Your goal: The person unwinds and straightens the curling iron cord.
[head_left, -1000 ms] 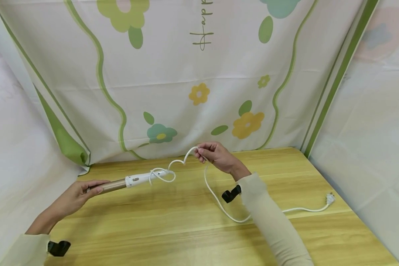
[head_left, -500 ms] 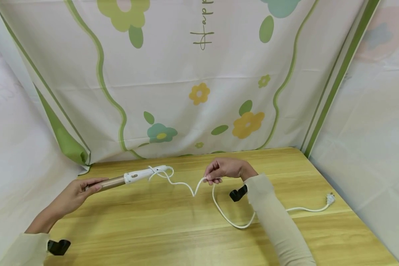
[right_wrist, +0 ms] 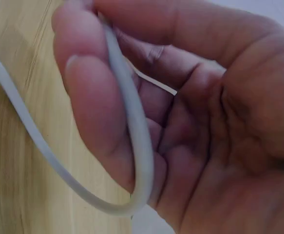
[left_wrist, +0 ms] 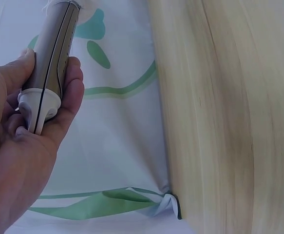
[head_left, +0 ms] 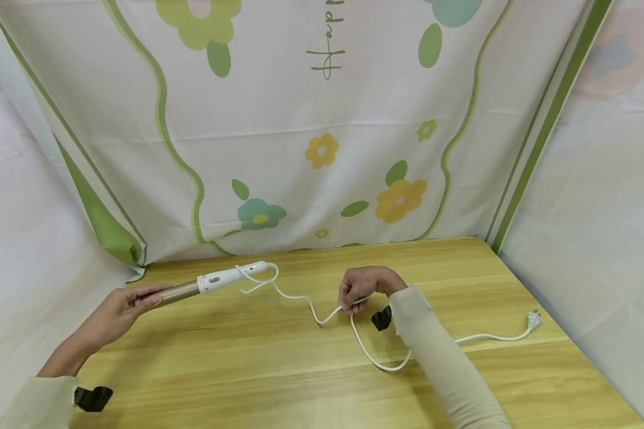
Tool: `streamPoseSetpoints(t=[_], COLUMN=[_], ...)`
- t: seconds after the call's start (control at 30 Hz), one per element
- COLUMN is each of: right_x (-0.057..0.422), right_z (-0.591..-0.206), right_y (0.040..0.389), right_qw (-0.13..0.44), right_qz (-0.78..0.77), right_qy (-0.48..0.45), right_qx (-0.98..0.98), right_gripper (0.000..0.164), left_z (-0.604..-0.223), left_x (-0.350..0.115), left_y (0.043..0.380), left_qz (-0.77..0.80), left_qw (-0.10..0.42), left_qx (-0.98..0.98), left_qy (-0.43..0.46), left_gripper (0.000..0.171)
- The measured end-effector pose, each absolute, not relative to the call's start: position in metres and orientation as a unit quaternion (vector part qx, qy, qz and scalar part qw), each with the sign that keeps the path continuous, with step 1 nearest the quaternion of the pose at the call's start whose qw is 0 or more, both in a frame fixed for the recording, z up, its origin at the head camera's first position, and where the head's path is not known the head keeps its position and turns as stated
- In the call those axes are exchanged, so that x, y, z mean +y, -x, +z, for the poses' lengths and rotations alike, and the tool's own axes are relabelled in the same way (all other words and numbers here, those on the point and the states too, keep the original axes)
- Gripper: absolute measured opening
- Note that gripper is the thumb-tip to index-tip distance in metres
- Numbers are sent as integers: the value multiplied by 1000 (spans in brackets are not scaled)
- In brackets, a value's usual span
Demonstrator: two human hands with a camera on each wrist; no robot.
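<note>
My left hand point(head_left: 119, 316) grips a hair straightener point(head_left: 225, 279) by its gold barrel, thumb on one side and fingers on the other. The white handle points to the right and slightly up, over the table's back part. In the left wrist view the split white tip point(left_wrist: 39, 107) lies in the palm. A white cord point(head_left: 295, 297) leaves the handle's end, with a loose loop around the handle. My right hand point(head_left: 367, 287) pinches the cord between thumb and fingers, low over the table. In the right wrist view the cord point(right_wrist: 141, 146) bends through the curled fingers.
The rest of the cord curves over the wooden table point(head_left: 279, 375) and passes under the right forearm. Its white plug point(head_left: 533, 320) lies near the right edge. Printed curtains point(head_left: 279, 119) stand at the back and both sides.
My right hand has come down and slightly right, pulling the cord lower towards the table. The straightener's handle end has tilted up a little; the left hand stays nearly in place.
</note>
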State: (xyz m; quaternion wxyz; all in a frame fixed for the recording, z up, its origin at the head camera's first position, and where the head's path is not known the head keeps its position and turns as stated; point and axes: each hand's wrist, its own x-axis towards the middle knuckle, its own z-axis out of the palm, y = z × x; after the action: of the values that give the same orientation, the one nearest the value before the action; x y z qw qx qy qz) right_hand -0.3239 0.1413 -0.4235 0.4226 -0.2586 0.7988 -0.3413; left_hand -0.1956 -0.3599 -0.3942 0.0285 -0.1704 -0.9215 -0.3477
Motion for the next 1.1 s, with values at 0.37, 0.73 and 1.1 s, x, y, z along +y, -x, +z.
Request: streamPoseSetpoints(t=[0.37, 0.73, 1.1], right_x=[139, 132, 125], right_z=[-432, -449, -435], right_y=[322, 324, 319], right_qw=[364, 230, 173], right_qz=[-299, -231, -228], right_qy=[248, 259, 339], right_qx=[847, 909, 896], right_gripper=[7, 14, 12], left_z=[-393, -392, -394], left_x=[-360, -359, -359], left_y=[194, 193, 192], left_qz=[-358, -355, -361], left_qw=[25, 25, 27], left_qx=[-917, -918, -914], left_qy=[175, 174, 183], left_gripper=[34, 34, 33])
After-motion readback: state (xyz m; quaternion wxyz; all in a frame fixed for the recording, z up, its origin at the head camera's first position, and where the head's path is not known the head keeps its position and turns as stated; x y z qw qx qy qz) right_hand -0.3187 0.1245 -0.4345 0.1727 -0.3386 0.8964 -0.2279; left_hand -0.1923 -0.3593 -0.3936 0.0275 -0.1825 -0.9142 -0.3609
